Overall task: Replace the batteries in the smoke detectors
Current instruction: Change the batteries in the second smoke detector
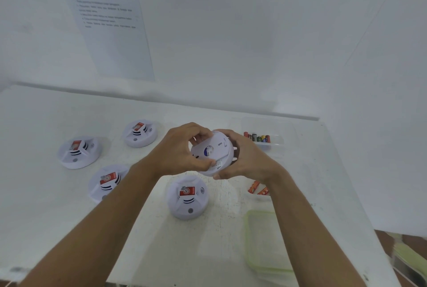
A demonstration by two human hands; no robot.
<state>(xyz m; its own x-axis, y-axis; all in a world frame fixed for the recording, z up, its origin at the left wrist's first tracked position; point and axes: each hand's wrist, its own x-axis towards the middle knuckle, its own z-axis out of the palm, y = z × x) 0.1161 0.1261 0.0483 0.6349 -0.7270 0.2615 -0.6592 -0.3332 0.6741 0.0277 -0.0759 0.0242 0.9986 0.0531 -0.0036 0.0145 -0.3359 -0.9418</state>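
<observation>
A white table (69,217) fills the lower half of the view, pushed against a white wall where a printed sheet (111,25) hangs, probably instructions for the job, though the text is too blurred to read. Four smoke detectors rest face up on the table's left and middle: one at the far left (78,152), one behind it (140,133), one partly hidden by the left forearm (106,182), and one nearest the middle (187,197). Each carries a red label on top. They look laid out in a loose group so each can be picked up in turn.

On the right, a clear tub (265,140) holds a row of batteries (257,137), kept within reach of the right hand. A second clear container with a green rim (261,245) sits nearer the person (its contents cannot be made out). Two red-wrapped batteries (258,188) lie beside the right wrist.

Raised above the table's centre is the fifth detector (213,152), turned so its back faces the camera. The left hand (182,150) clamps one edge, thumb pressed on the back plate; the right hand (248,159) wraps the opposite rim. That opposed grip suggests a twist to free the base and reach the battery bay.
</observation>
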